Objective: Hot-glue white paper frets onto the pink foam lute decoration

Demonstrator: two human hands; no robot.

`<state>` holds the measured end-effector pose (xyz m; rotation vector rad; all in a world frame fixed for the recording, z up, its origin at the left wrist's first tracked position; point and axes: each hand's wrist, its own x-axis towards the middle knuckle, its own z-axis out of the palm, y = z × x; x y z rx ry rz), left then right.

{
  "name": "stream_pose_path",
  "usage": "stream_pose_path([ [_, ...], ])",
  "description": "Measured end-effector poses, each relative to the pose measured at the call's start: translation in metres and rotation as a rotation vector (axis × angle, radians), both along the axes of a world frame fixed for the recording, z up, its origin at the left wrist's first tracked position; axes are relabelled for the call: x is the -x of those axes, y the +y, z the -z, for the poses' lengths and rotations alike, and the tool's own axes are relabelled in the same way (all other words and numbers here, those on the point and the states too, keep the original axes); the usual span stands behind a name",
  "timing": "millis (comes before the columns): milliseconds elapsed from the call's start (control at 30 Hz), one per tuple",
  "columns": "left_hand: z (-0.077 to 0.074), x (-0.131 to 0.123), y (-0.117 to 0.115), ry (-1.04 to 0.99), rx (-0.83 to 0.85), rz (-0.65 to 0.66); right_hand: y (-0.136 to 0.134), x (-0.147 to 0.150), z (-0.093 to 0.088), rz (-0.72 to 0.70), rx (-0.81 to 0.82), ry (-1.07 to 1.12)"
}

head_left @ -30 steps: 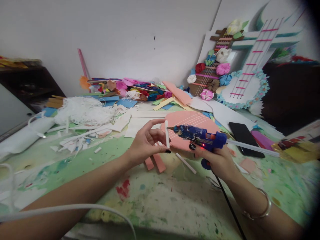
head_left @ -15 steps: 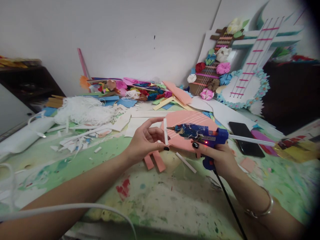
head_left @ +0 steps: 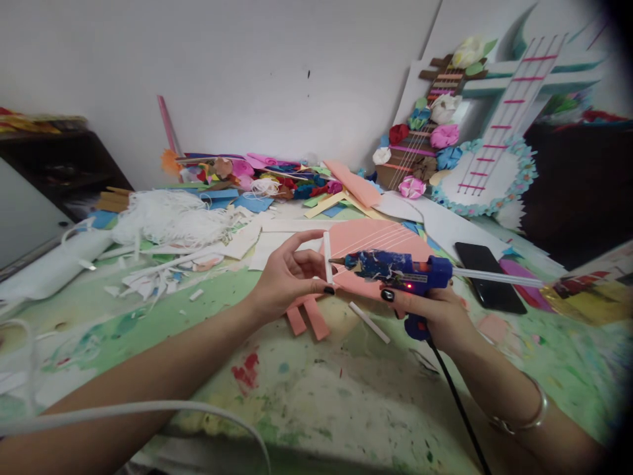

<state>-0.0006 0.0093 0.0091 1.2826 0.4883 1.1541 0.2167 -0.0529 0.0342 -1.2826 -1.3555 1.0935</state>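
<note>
Upright between the fingertips and thumb of my left hand (head_left: pixel 293 267) is a thin white strip (head_left: pixel 327 258), pinched at its two ends. My right hand (head_left: pixel 440 313) grips a blue hot glue gun (head_left: pixel 395 269) with a clear glue stick (head_left: pixel 494 275) in its back and a red light lit. The gun's nozzle touches or nearly touches the strip around mid-length. Behind both lies a salmon-pink rounded paper shape (head_left: pixel 378 237) strung with white lines; two pink legs (head_left: pixel 315 318) stick out at its lower left. A second white strip (head_left: pixel 368 322) rests on the table below.
A black phone (head_left: pixel 489 277) lies at the right. Shredded white paper (head_left: pixel 171 218) and scraps pile up at the left, coloured paper (head_left: pixel 291 177) along the wall. Decorated paper guitars (head_left: pixel 497 152) lean at the back right. A white cable (head_left: pixel 148 410) crosses the front left; the gun's black cord (head_left: pixel 457 396) trails down.
The glue gun's nozzle has moved slightly down along the white strip, from its upper part to about the middle. My left hand keeps its pinch on the strip.
</note>
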Motion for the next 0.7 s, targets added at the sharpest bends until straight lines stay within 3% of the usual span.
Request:
stream_pose_path([
  [700,-0.0009,0.0004,0.001,-0.017,0.033,-0.017,0.0009,-0.0072,0.0027,-0.007,0.088,0.018],
])
